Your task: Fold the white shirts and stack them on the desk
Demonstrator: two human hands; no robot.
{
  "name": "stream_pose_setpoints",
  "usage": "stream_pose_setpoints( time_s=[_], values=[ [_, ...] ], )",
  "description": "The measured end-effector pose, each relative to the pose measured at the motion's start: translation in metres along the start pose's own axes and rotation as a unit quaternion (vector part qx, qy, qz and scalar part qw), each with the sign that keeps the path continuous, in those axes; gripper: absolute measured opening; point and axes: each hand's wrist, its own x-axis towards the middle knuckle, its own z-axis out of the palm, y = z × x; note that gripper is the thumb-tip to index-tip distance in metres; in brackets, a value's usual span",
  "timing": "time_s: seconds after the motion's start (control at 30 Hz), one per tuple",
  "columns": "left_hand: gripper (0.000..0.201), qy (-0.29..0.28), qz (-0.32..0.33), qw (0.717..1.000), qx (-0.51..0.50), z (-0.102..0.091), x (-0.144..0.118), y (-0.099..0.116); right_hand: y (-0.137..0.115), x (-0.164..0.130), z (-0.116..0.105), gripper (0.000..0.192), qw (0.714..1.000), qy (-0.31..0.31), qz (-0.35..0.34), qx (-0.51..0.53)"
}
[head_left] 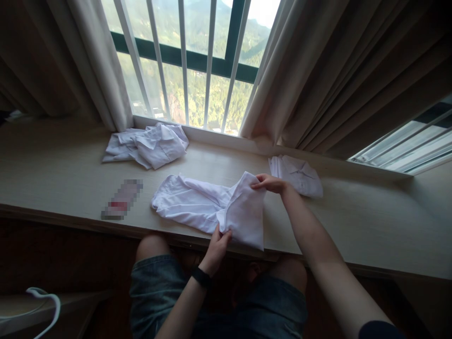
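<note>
Three white garments on the window ledge (63,165), logged against the shirt (197,205) I am working at its near edge. My left hand (218,249) pinches its lower fold; my right hand (270,182) grips the upper corner. Half folded, by my reckoning. Beyond-right: folded shirt (300,176), apparently finished. Beyond-left: crumpled shirt (150,146), untouched. No containers visible.

3 white shirts (208,205), pale beige sill (52,165), beige curtains (335,80), blue denim shorts (158,292), black wristband (202,277).
</note>
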Motion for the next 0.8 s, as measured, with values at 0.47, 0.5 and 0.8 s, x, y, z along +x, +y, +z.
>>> stream_pose_setpoints(
  time_s=[0.47, 0.5, 0.8],
  values=[
    [0.04, 0.098, -0.079, 0.981, -0.149, -0.008, 0.035, -0.008, 0.01, 0.088, 0.026, 0.043, 0.968, 0.05, 0.042, -0.244],
    [0.04, 0.092, -0.073, 0.982, -0.148, -0.012, 0.035, -0.008, 0.012, 0.099, 0.033, 0.044, 0.948, 0.099, 0.027, -0.3],
    [0.035, 0.131, 0.001, 0.99, -0.047, -0.018, 0.043, -0.014, 0.042, 0.084, 0.098, 0.049, 0.827, 0.293, -0.145, -0.457]
  ],
)
